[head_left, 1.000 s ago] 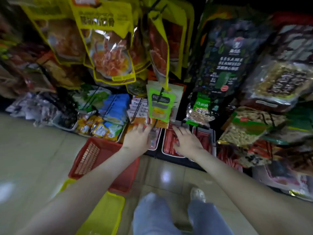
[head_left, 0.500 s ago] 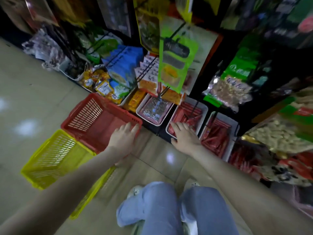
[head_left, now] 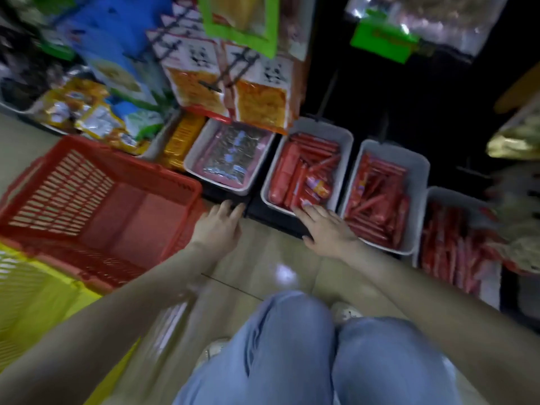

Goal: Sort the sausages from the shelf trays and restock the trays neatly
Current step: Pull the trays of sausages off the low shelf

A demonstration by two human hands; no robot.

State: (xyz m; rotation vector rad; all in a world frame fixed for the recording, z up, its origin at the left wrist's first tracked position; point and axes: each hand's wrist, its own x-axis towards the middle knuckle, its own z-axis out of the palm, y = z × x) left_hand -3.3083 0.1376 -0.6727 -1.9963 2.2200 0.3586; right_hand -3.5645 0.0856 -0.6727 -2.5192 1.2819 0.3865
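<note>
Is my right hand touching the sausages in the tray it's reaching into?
Cannot tell. In the head view the right hand overlaps the front rim of the tray next to the sausages, but blur hides any contact.

No lettering can be read anywhere. The green hanging tag (head_left: pixel 382 42) carries reddish print too blurred to make out. The orange snack packs (head_left: pixel 260 92) show only panda pictures, and the sausage wrappers (head_left: pixel 317 185) bear smeared, illegible marks.
</note>
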